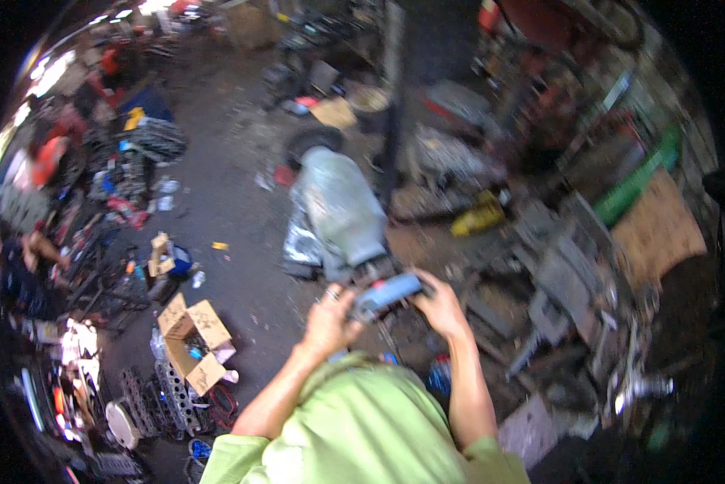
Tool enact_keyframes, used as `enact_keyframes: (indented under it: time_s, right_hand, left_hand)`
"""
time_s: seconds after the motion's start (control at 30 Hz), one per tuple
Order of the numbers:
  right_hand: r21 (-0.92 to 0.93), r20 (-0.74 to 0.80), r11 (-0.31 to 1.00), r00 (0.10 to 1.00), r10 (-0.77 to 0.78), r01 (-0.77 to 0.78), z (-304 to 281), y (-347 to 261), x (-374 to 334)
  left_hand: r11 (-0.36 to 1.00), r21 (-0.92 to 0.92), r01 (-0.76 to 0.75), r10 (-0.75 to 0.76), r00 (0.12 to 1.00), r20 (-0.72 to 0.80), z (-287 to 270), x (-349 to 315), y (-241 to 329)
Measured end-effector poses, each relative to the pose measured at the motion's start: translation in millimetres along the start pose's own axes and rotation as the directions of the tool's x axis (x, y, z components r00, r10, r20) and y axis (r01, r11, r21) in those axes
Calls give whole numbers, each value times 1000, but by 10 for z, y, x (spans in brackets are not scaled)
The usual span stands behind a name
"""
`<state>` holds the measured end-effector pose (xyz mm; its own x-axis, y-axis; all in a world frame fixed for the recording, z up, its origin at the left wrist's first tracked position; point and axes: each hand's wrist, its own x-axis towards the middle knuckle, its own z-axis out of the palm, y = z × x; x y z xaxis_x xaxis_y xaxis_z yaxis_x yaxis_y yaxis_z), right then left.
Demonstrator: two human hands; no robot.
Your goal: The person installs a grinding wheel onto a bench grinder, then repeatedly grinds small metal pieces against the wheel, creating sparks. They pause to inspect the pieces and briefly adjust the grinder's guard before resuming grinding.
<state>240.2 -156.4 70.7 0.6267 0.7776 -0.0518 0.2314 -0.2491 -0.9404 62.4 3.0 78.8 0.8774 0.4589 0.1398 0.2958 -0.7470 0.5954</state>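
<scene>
Between my two hands, in front of my body, is a blue-grey oblong part with dark ends, too blurred to name more exactly. My left hand grips its left end with closed fingers. At its right end, my right hand has its fingers wrapped round the edge. Just beyond the part stands a large bulky thing under pale translucent plastic. Its dark lower end lies close to the part, and I cannot tell whether they touch.
An open cardboard box with small things inside stands on the floor at left. Metal scraps and grey panels are heaped at right, near a yellow object and a flat cardboard sheet. At far left a person's arm shows.
</scene>
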Motion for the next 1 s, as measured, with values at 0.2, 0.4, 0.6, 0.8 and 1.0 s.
enact_keyframes:
  time_s: [0.2,0.4,0.6,0.8,1.0]
  right_hand:
    - [274,46,946,985,168,-174,87,-122,-19]
    - [302,21,942,989,145,-144,157,69,15]
    - [356,-22,930,994,106,-91,222,170,90]
    - [343,-18,921,979,202,-184,239,126,136]
    - [587,-94,802,974,208,-114,310,404,-7]
  left_hand:
    - [996,-51,67,-63,994,89,-119,1,59]
    - [996,-84,42,-42,999,7,-96,14,28]
    - [984,-170,53,-69,993,-92,-69,69,17]
    - [999,-53,11,-14,999,-50,-79,124,-42]
    - [987,-153,-39,8,980,-201,-6,116,-93]
